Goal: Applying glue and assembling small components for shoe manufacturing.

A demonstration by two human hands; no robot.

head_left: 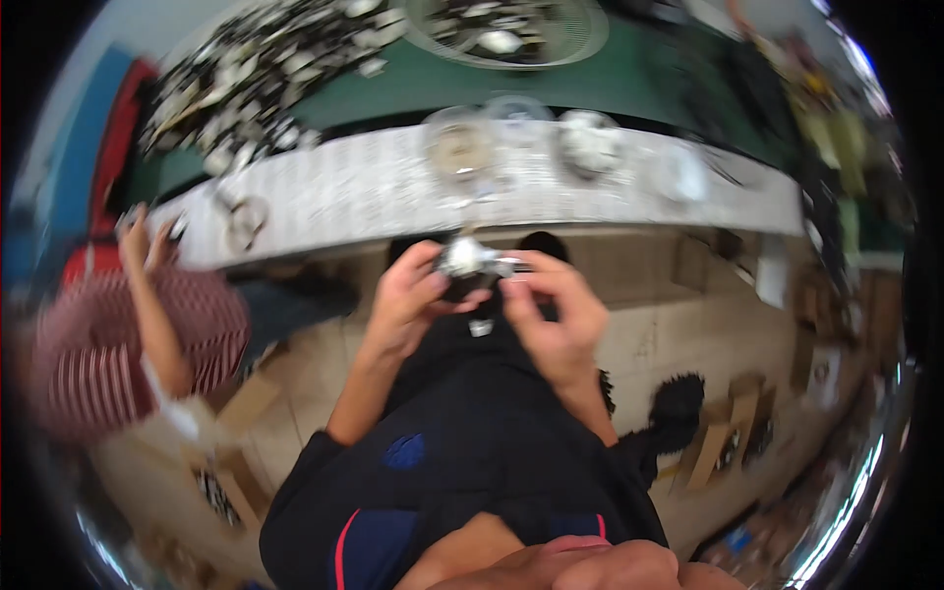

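Both hands are raised over my lap, just off the table's near edge. Between the fingers of my left hand (401, 297) sits a small white-and-black piece (464, 258), blurred, so its kind does not show. My right hand (562, 320) pinches a small shiny silvery part (504, 266) against the right side of that piece. Whether the two are joined I cannot tell. Below the fingers a small whitish bit (480, 327) shows against my black clothes.
Paper covers the near strip of the table (354, 187). On it stand a round container (459, 147), a bowl of white pieces (588, 145) and scissors (243, 221). Behind lie a heap of small parts (265, 74) and a basket (580, 44). A person in stripes (147, 334) works at left.
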